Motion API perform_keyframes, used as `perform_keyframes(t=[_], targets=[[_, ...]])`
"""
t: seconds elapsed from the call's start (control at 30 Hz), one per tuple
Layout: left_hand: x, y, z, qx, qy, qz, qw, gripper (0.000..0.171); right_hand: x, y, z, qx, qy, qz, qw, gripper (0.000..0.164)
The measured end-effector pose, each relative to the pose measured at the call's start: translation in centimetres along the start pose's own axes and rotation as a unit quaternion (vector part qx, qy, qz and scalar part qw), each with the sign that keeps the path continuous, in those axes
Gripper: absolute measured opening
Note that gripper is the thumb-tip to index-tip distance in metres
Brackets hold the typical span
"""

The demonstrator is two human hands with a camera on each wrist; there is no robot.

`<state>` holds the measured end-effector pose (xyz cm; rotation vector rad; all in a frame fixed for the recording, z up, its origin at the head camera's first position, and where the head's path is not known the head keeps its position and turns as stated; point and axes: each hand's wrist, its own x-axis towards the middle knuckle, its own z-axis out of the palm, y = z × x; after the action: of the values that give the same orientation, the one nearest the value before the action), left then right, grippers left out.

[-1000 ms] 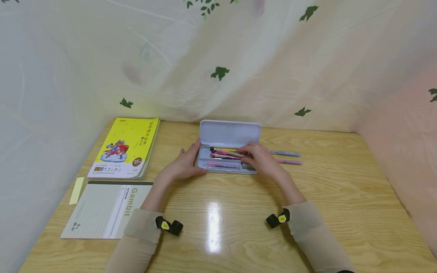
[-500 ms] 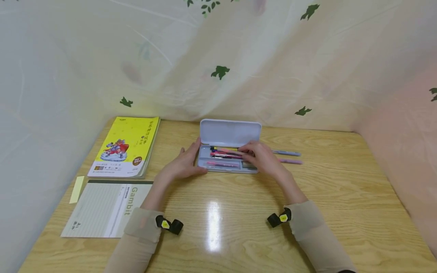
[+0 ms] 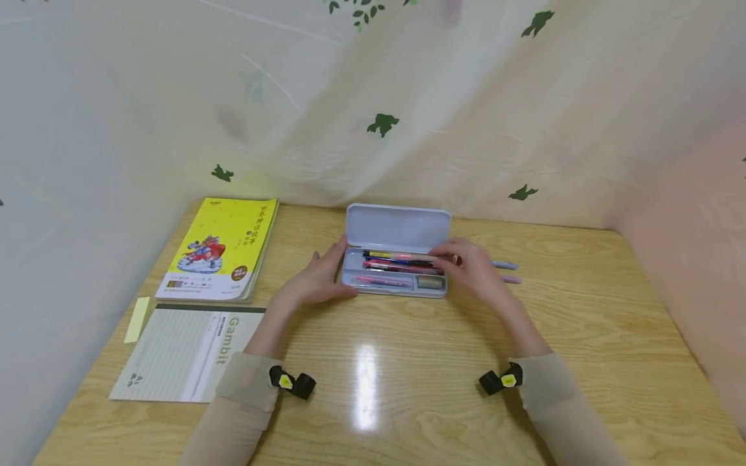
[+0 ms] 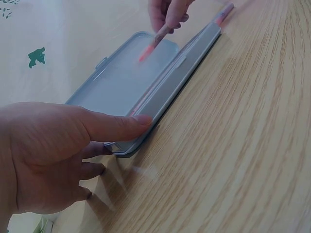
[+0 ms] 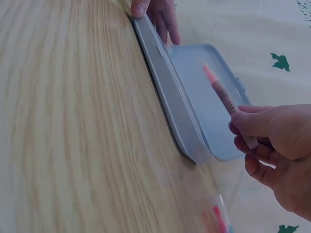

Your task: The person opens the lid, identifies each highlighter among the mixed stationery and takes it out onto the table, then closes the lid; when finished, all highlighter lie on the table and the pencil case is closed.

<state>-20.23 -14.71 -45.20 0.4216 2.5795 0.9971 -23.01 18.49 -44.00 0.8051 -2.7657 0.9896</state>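
A pale blue pencil case [image 3: 398,228] lies on the table with its lid raised, several pens [image 3: 396,267] inside its long compartment. My left hand [image 3: 315,279] grips its left end; in the left wrist view the thumb [image 4: 121,127] lies on the front wall and the other fingers reach behind the end. Above the case's right part, my right hand [image 3: 473,268] pinches a pen [image 5: 224,97] with a pink tip and patterned barrel, pointing left. A pink pen [image 3: 381,281] fills the narrow front compartment, and a small grey-brown block [image 3: 430,282] sits in the compartment beside it.
Two more pens, one blue [image 3: 504,265] and one purple [image 3: 511,279], lie right of the case, partly behind my right hand. At left are a yellow book [image 3: 230,226], a notebook [image 3: 180,353] and a pale yellow strip [image 3: 136,320]. A patterned curtain [image 3: 315,129] stands behind the table.
My right hand has moved right with the pen, uncovering the grey-brown block in its compartment. My left hand keeps its place at the case's left end. The head view has shifted slightly.
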Motion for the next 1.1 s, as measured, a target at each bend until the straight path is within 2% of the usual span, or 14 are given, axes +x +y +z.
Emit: perform_keyframes(t=[0.13,0.43,0.63,0.83,1.1], targets=[[0.1,0.0,0.1,0.003,0.0,0.001,1.0,0.113,-1.2,1.2,-1.2,-0.001,0.008,0.0,1.0,0.014],[0.2,-0.1,0.2,-0.002,0.004,0.012,0.9999,0.113,-4.9,4.0,-4.5,-0.019,0.009,0.04,0.999,0.015],[0.1,-0.1,0.1,-0.001,0.007,0.008,0.9999,0.113,-6.8,5.6,-6.3,-0.033,0.018,0.037,0.999,0.014],[0.1,-0.3,0.2,-0.002,0.007,0.005,1.0,0.113,-7.8,6.6,-7.2,-0.044,0.011,0.037,0.998,0.013],[0.1,-0.4,0.2,-0.004,0.01,0.003,0.9999,0.112,-8.3,7.5,-7.4,-0.042,-0.004,0.045,0.998,0.016]])
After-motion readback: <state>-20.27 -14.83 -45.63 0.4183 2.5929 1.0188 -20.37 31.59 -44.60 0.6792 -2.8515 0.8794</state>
